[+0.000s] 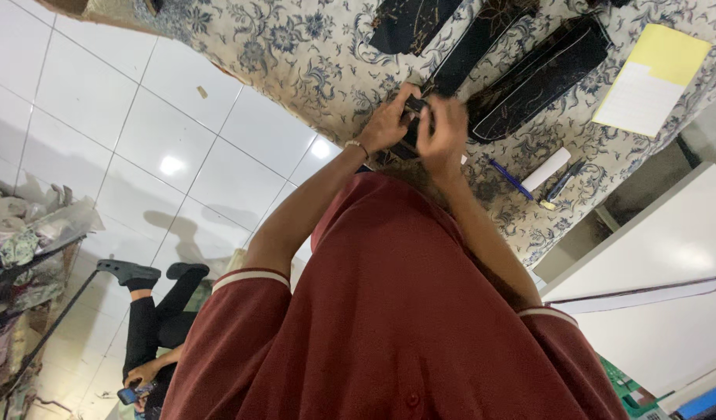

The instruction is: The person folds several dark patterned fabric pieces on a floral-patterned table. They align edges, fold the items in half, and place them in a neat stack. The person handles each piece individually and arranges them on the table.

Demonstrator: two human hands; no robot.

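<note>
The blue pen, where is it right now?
In the head view the blue pen lies on the floral cloth, on the picture's right below the hands, beside a white tube and a dark pen.

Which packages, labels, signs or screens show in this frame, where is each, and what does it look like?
Yellow-and-white paper pad: top right on the floral cloth, rectangular, yellow upper part, white lower part.
Phone with lit screen: bottom left, in another person's hand, small, dark, bluish glow.
White book with dark edge: right, on the white cabinet, thin and closed.
</note>
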